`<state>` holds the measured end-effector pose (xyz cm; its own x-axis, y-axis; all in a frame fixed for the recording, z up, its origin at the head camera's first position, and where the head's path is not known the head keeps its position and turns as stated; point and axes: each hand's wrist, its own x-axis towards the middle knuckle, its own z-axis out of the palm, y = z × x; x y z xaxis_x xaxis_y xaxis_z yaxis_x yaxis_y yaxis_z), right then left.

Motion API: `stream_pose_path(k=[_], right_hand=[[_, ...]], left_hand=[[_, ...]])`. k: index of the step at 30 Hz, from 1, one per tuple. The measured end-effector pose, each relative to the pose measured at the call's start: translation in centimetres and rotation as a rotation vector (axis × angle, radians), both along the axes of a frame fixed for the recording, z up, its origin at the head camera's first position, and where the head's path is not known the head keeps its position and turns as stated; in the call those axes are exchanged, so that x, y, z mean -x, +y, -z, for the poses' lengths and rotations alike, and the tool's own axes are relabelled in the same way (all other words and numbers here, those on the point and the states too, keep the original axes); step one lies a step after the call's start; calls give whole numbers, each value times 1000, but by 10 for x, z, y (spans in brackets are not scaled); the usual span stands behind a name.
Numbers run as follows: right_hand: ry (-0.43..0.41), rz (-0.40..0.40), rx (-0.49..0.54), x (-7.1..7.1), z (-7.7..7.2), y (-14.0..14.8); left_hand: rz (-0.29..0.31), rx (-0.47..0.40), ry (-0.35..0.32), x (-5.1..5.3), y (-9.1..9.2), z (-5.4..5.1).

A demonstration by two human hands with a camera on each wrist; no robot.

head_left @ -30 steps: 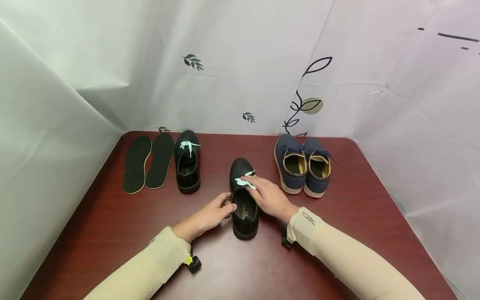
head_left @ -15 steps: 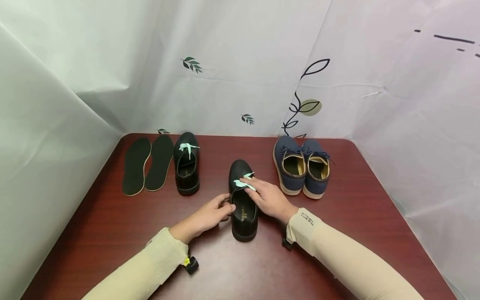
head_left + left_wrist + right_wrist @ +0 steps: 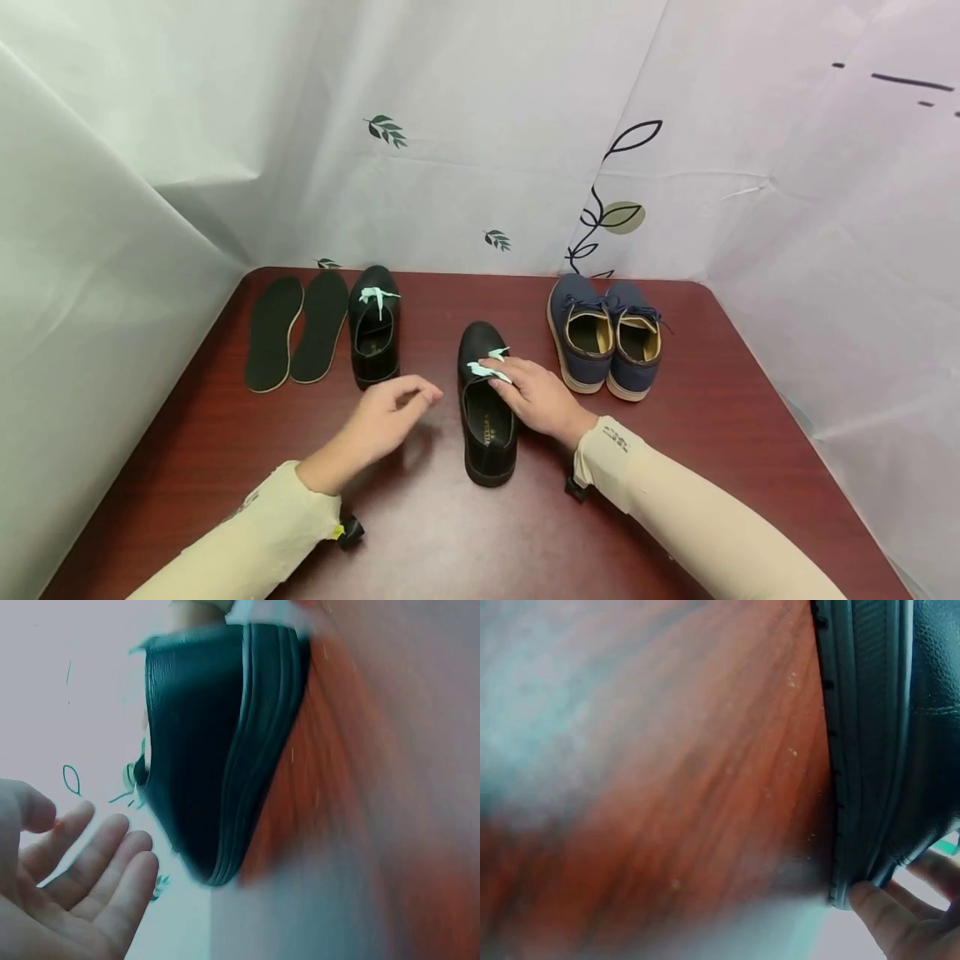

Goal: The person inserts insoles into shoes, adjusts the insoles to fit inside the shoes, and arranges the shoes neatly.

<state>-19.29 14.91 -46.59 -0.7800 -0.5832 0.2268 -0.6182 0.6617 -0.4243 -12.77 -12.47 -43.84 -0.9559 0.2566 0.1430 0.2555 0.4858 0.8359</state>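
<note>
A black leather lace-up shoe with mint-green laces stands in the middle of the table, toe pointing away. My right hand holds it from the right. Some of its fingers lie over the laces, and in the right wrist view fingertips touch the side of the sole. My left hand hovers left of the shoe, apart from it, holding nothing, its fingers loosely bent. In the left wrist view that hand appears beside the shoe's dark side.
A matching black shoe stands at the back left, next to two black insoles lying flat. At the back right is a pair of navy shoes with tan soles. White curtains enclose the reddish-brown table.
My left hand has let go of the shoe's left side and drawn away to the left. The right hand and the shoe have stayed in place.
</note>
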Motion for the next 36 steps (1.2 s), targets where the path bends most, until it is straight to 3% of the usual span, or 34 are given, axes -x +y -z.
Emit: stream_pose_path(k=[5, 9, 15, 20, 24, 29, 36], right_hand=[[-23, -21, -17, 1, -4, 1], [-46, -23, -42, 4, -5, 1], [-57, -25, -57, 6, -6, 1], [-83, -23, -53, 4, -6, 1], [-104, -24, -58, 3, -6, 1], [-136, -35, -57, 2, -8, 0], [-126, -31, -58, 3, -11, -1]], left_hand=[[-122, -3, 198, 7, -23, -11], [-242, 63, 280, 20, -44, -18], [-352, 261, 212, 48, -84, -15], [-414, 454, 191, 61, -109, -4], [-408, 589, 94, 68, -117, 5], [-322, 699, -54, 72, -121, 14], [-242, 812, -106, 71, -122, 15]])
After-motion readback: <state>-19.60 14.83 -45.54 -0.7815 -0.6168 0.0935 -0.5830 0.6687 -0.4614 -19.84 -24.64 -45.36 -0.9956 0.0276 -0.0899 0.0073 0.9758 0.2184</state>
